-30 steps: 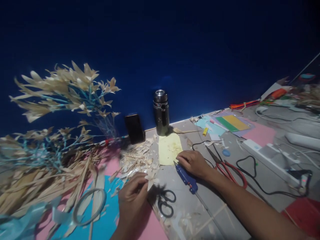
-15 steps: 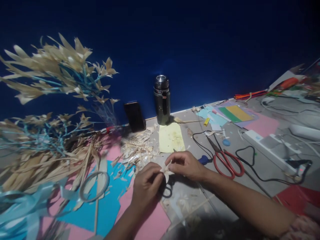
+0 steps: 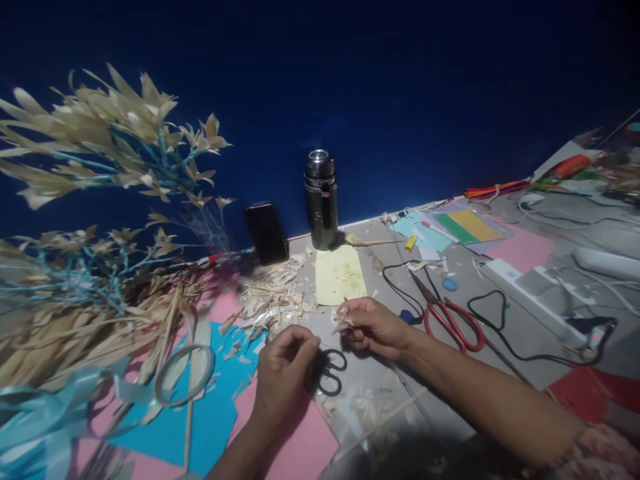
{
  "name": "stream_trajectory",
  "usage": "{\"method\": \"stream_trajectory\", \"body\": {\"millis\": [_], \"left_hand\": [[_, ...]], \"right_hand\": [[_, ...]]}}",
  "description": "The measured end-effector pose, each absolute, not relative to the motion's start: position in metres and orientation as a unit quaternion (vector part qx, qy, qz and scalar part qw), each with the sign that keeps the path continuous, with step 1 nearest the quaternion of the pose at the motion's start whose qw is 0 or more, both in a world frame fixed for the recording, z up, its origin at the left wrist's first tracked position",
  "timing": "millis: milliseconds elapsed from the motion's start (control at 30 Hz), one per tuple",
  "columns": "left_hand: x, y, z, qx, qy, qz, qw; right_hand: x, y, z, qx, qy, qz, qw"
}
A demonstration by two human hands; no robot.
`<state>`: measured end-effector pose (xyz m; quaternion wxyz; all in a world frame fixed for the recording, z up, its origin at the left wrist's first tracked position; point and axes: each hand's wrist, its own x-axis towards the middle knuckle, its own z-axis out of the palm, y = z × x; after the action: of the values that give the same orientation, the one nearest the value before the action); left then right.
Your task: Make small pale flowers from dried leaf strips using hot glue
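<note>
In my right hand point(image 3: 377, 328) a small cream husk flower point(image 3: 341, 321) is pinched between thumb and fingertips, partly covered by them. My left hand point(image 3: 289, 370) hovers apart from it to the left, thumb and fingers pressed together; whether anything lies between them is hidden. Black-handled small scissors point(image 3: 333, 373) lie on the table between the two hands, their blades not clearly visible. Beyond the right hand is a stained yellow paper point(image 3: 340, 275). Larger red-handled scissors point(image 3: 450, 320) rest to the right of that hand.
A steel flask point(image 3: 321, 203) and an upright phone point(image 3: 267, 233) stand by the blue wall. Husk scraps point(image 3: 277, 290), tape roll point(image 3: 184, 375), blue ribbon point(image 3: 55, 413) and blue-stemmed husk flowers point(image 3: 145, 140) crowd the left. A power strip point(image 3: 537, 300) with cables lies right.
My hands have parted. The left hand let go of the flower and drew back left, while the flower stays in my right hand. More of the black-handled scissors now shows.
</note>
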<state>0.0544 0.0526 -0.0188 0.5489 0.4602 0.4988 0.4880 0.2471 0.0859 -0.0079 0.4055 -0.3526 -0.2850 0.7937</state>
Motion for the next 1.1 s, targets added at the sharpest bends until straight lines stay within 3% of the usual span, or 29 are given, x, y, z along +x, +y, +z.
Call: {"method": "stream_trajectory", "body": {"millis": [167, 333, 433, 700, 967, 1100], "left_hand": [[0.056, 0.052, -0.011, 0.487, 0.500, 0.457, 0.551], [0.058, 0.051, 0.003, 0.619, 0.495, 0.424, 0.440], [0.058, 0.049, 0.006, 0.639, 0.483, 0.419, 0.426], [0.054, 0.049, -0.002, 0.622, 0.462, 0.414, 0.478], [0.057, 0.058, -0.003, 0.410, 0.478, 0.470, 0.618], [0.054, 0.063, -0.002, 0.400, 0.485, 0.473, 0.617]], "right_hand": [[0.242, 0.081, -0.009, -0.383, -0.346, 0.755, 0.404], [0.241, 0.075, -0.005, -0.411, -0.452, 0.688, 0.391], [0.241, 0.074, -0.002, -0.422, -0.470, 0.669, 0.392], [0.242, 0.074, 0.000, -0.420, -0.474, 0.663, 0.399], [0.251, 0.080, 0.004, -0.441, -0.467, 0.629, 0.438], [0.250, 0.079, 0.006, -0.459, -0.481, 0.615, 0.425]]}}
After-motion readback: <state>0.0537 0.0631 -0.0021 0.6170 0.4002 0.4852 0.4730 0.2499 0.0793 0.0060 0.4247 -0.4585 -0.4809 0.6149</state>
